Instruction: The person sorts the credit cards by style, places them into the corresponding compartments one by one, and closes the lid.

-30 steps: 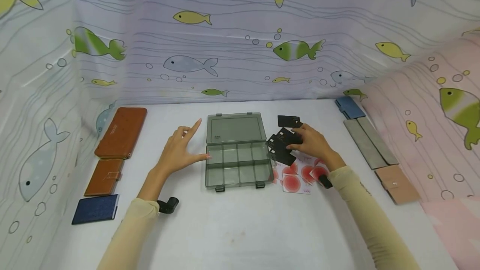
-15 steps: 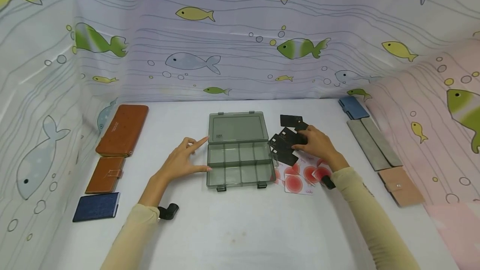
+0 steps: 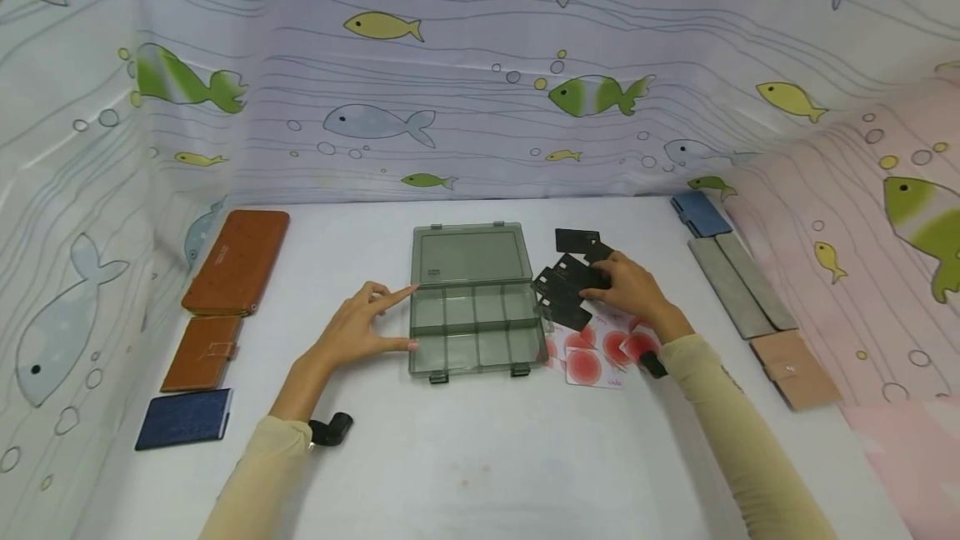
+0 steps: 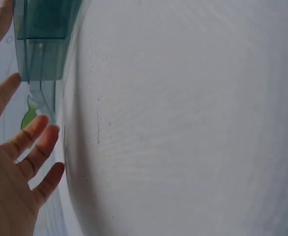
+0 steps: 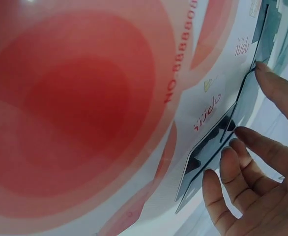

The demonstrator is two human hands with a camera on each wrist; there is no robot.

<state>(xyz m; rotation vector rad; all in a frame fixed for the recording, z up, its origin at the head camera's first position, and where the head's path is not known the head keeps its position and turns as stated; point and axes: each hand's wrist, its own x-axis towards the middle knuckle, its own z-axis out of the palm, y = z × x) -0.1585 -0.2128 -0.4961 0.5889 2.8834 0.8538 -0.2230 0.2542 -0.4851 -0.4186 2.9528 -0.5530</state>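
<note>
Black cards (image 3: 564, 312) lie overlapping beside that case (image 3: 477, 285) over on the counter (image 3: 525, 440), the right hand (image 3: 632, 286) touching their edges, grip loosely parted, the left hand (image 3: 354, 332), empty grip spread wide, touching the case's side

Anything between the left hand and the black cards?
Yes: the open grey-green compartment box. In the head view it lies between the left hand and the black cards.
</note>
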